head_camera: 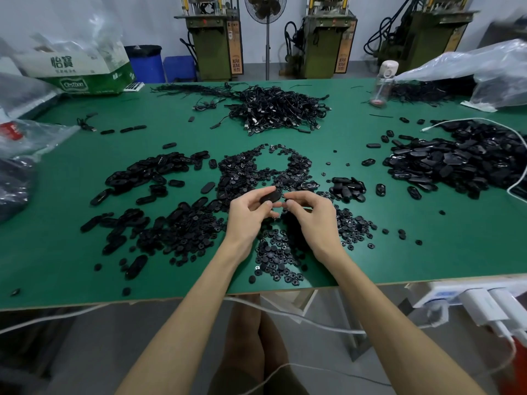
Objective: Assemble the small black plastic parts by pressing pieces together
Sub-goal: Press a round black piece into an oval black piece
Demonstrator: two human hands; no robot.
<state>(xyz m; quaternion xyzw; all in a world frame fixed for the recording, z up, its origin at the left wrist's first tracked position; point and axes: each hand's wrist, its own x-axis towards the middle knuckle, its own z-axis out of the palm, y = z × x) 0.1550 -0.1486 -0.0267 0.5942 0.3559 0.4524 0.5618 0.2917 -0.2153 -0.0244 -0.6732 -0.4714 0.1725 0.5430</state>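
Now: oval shell (270, 196) points at the right hand (310, 215)

Thumb and fingers of the left hand (248, 216) pinch the shell above the green table (399, 258), long axis roughly left to right, free end just beside the right fingertips (288, 198). Those are drawn close together, perhaps round a small button; too dark to tell. Loose round pieces (273, 259) lie beneath.

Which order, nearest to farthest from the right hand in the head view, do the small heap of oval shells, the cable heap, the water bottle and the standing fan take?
From the right hand:
1. small heap of oval shells, just to its right.
2. cable heap, ahead, midway across the table.
3. water bottle, far edge, to the right.
4. standing fan, beyond the table.
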